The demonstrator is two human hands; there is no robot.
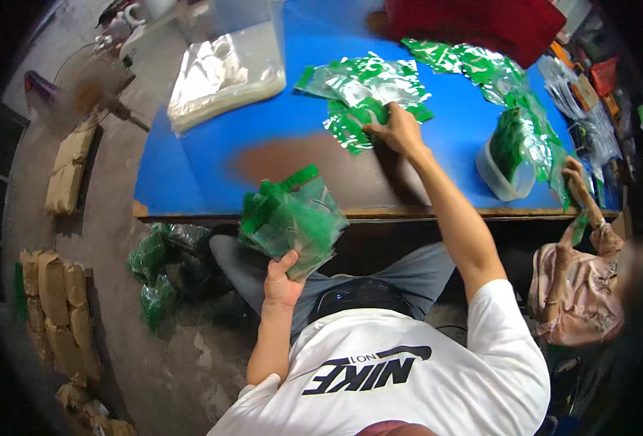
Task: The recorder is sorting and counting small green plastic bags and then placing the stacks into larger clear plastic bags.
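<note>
left hand (281, 283) grip closed on stack of green packets (292, 221) below surface (191, 167) edge | right hand (398, 131) fingers pressing loose packet pile (365, 94) on surface, grip unclear | packets likely light, floppy, slippery; pinch edges

Packing workshop: blue worktable (212, 156) strewn with green packets (369, 91).

Blue table (212, 156) with green packets (369, 91)
</note>
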